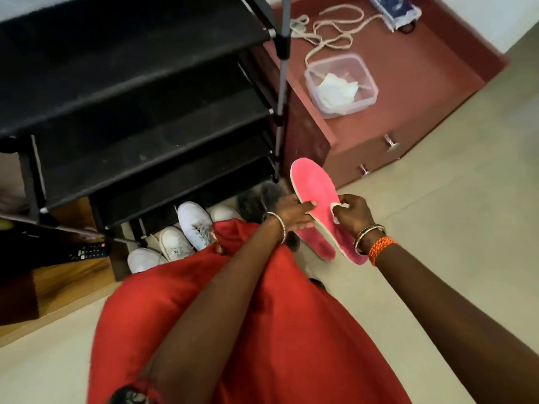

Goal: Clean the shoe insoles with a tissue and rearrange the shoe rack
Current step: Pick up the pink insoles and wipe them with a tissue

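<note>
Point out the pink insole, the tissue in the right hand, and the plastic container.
pink insole (313, 182): head view, upper pink face near the toe end.
tissue (337, 206): head view, white bit pinched by the right hand.
plastic container (369, 80): head view, right rim.

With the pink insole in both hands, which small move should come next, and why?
Probably wipe down the pink insole: the left hand grips its edge, and the right hand already pinches a tissue against it.
</note>
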Demonstrator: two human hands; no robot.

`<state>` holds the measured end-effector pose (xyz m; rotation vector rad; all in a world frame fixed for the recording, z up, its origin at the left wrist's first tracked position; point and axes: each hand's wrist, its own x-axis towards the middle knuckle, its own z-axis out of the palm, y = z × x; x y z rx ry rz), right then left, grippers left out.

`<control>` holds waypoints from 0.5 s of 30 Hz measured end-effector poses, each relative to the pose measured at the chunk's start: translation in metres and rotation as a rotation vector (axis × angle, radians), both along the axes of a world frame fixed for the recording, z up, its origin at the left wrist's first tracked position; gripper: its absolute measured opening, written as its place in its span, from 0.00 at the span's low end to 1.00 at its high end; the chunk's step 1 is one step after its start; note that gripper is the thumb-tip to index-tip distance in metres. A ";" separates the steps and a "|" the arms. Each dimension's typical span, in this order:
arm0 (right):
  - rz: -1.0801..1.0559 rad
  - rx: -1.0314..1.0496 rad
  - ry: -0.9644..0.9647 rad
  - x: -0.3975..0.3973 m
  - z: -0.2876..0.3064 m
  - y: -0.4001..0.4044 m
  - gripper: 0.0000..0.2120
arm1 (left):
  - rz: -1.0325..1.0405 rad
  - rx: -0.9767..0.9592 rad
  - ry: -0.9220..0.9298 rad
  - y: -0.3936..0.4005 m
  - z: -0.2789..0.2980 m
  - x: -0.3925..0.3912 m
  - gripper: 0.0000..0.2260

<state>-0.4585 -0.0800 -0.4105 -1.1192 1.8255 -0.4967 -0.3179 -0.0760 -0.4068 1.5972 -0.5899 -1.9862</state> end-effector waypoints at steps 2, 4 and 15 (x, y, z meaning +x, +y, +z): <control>0.028 0.004 0.098 -0.012 -0.019 0.000 0.11 | -0.010 0.092 0.036 0.001 -0.026 0.007 0.07; 0.030 0.027 0.168 -0.024 -0.039 0.001 0.14 | 0.004 0.180 0.091 0.004 -0.051 0.019 0.11; -0.026 0.317 0.484 -0.069 -0.146 0.003 0.17 | -0.070 0.182 -0.111 -0.022 -0.132 0.016 0.08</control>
